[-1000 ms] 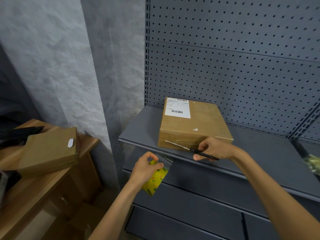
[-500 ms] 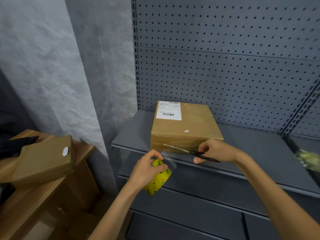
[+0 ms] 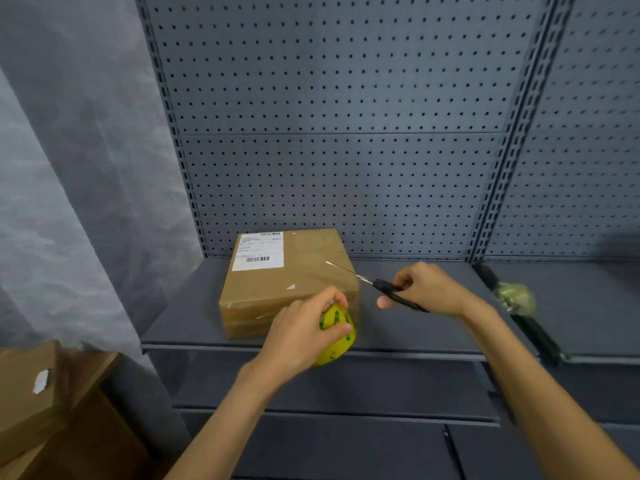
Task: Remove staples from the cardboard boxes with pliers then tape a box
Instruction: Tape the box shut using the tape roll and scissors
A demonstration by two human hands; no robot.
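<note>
On the shelf: cardboard box (image 3: 277, 285) at frame centre, label up.
Left hand (image 3: 301, 336): grasping a yellow tape roll (image 3: 335, 336) at the box's lower right corner.
Right hand (image 3: 427, 289): gripping what look like scissors (image 3: 377, 284), blades over the box's right edge.

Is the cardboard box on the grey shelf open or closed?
Closed: the cardboard box has its top flat, with clear tape glinting across it.
</note>
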